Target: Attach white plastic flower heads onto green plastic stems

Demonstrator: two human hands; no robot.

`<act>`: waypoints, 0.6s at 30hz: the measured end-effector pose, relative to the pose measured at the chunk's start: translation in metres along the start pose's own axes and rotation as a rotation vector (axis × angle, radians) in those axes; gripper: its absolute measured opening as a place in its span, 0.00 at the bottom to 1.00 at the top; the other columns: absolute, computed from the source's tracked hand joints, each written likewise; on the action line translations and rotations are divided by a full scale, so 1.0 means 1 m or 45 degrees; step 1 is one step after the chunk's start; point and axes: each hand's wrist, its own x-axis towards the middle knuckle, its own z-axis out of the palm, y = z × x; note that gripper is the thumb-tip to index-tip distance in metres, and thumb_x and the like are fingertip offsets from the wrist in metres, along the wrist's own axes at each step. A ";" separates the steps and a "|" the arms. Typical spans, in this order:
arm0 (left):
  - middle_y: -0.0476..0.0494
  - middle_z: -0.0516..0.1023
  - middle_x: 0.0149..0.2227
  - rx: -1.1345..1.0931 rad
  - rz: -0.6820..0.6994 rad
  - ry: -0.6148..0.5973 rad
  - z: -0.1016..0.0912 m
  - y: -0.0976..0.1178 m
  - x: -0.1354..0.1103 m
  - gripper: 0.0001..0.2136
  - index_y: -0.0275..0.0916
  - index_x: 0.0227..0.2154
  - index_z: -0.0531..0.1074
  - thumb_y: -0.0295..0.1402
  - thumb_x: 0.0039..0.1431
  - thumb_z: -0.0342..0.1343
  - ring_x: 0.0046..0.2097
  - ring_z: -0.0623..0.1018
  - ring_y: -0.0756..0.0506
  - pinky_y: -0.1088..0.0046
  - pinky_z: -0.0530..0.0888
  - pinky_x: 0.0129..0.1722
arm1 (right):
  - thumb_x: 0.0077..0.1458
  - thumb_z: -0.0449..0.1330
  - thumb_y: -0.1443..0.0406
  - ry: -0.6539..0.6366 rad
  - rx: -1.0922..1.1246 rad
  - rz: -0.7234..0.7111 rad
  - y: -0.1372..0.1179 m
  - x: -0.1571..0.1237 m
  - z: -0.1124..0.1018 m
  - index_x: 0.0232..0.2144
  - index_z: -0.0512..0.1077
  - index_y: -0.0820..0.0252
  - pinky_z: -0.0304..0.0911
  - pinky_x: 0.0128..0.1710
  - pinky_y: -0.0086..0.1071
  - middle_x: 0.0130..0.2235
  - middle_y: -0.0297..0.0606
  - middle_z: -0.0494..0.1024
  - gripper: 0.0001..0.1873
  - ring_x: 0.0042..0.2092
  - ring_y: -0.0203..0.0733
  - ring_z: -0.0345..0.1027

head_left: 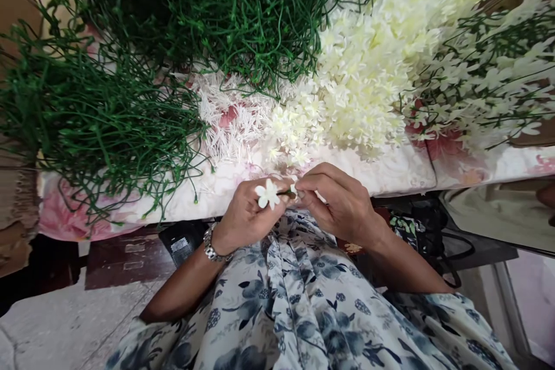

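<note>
Close to my body, at the near edge of the cloth-covered table, my two hands meet. My left hand (251,208), with a metal watch (212,244) on its wrist, is closed round the green stem of an artificial flower; one white bloom (267,193) stands out above its fingers. My right hand (340,202) pinches at a small white blossom (293,185) by the stem's tip, just right of the left fingertips. Most of the stem is hidden by my fingers. Just beyond the hands lie loose cream-white flower heads (342,92).
Heaps of green plastic stems (113,121) cover the left and back. Between them and the flower heads lies a pile of thin white pieces (236,113). At right are assembled white flower sprays (498,81). The floral tablecloth (73,205) hangs over the edge; a black bag (418,225) sits below.
</note>
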 end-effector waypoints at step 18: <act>0.49 0.71 0.25 0.254 0.344 0.027 0.004 -0.003 -0.001 0.06 0.36 0.29 0.69 0.20 0.51 0.51 0.28 0.68 0.53 0.76 0.66 0.30 | 0.54 0.53 0.73 0.011 -0.045 -0.049 0.000 0.000 -0.008 0.31 0.68 0.67 0.65 0.32 0.32 0.29 0.42 0.71 0.04 0.34 0.38 0.65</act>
